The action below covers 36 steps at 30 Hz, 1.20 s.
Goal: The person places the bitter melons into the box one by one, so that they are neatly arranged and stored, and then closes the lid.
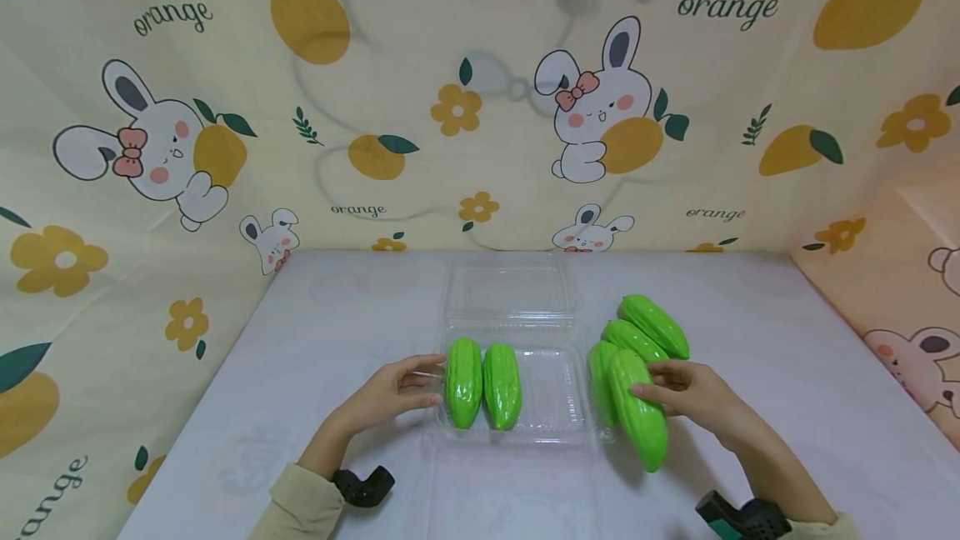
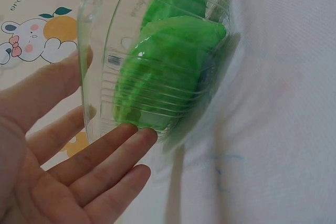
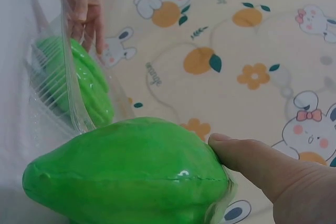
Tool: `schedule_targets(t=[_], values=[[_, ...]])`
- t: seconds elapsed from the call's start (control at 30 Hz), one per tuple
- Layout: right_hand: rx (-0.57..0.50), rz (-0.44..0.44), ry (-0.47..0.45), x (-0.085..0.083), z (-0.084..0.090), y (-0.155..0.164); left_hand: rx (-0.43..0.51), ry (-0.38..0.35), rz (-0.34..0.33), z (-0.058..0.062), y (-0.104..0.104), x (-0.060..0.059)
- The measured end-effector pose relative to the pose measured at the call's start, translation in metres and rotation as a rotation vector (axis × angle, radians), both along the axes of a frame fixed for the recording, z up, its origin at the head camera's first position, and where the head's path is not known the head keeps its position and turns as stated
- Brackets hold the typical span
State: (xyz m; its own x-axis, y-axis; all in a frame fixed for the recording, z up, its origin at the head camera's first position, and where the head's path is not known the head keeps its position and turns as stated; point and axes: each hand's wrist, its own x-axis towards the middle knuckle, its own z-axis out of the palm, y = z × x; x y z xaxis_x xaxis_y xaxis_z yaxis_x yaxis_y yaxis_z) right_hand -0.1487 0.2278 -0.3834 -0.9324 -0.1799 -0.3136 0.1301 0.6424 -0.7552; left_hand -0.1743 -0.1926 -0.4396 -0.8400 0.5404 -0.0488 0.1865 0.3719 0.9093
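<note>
A clear plastic clamshell box [image 1: 551, 394] lies with its lid [image 1: 510, 290] folded back. Two glossy green ridged gourds [image 1: 464, 382] stand side by side in its left half. At the box's left wall my left hand [image 1: 401, 390] rests with relaxed, spread fingers; in the left wrist view its fingertips [image 2: 144, 135] touch or nearly touch the plastic. My right hand [image 1: 693, 394] holds another green gourd [image 1: 637, 411], tilted, at the box's right side; the thumb [image 3: 247, 153] lies on it in the right wrist view. Its other fingers are mostly hidden.
Behind the held gourd, three more green gourds [image 1: 654, 325] lie close together on the white table [image 1: 337, 298], right of the box. A patterned cloth [image 1: 420, 40] hangs along the back and sides. Dark wrist cameras [image 1: 363, 486] sit on both wrists.
</note>
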Motion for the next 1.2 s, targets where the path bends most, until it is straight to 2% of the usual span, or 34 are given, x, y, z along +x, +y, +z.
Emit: schedule_targets(t=[0.67,1.2], values=[[-0.026,0.0,0.002,-0.005,0.002,-0.015,-0.006,-0.012,0.014,0.005,0.001,0.002],[-0.057,-0.011,0.001,-0.007,0.005,-0.026,-0.008,-0.009,0.012,0.004,0.002,0.002]])
